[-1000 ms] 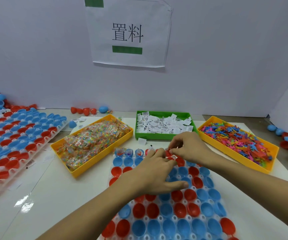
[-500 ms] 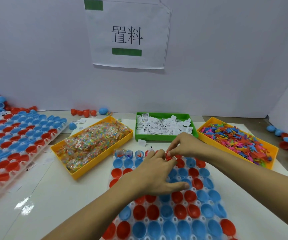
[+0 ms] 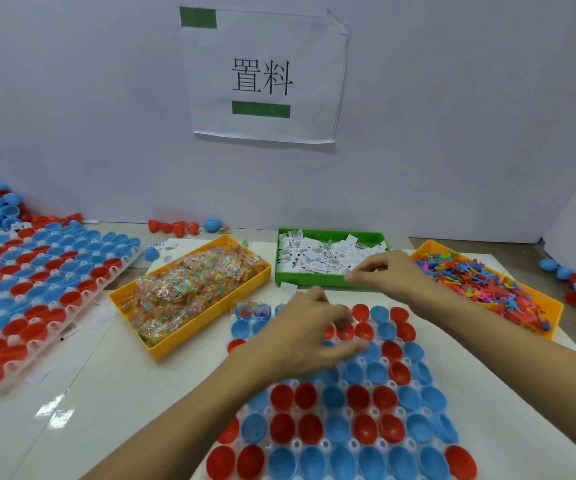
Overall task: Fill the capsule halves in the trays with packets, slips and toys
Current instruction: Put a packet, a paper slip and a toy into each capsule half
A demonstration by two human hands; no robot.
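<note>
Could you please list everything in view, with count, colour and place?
Near tray: one, clear, red and blue capsule halves, front centre.
Left tray: one, clear, red and blue halves, left.
Packet bin: one, yellow, left of centre.
Slip bin: one, green, centre back.
Toy bin: one, yellow, right.
Sign: one, white, on wall.
Loose halves: many, red and blue, by wall and both sides.
Left hand: over near tray, blurred.
Right hand: at slip bin's front edge, blurred.

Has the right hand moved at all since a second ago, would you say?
Yes. The right hand has lifted away from the capsule tray toward the green bin of slips, and now hangs over its front edge.
</note>
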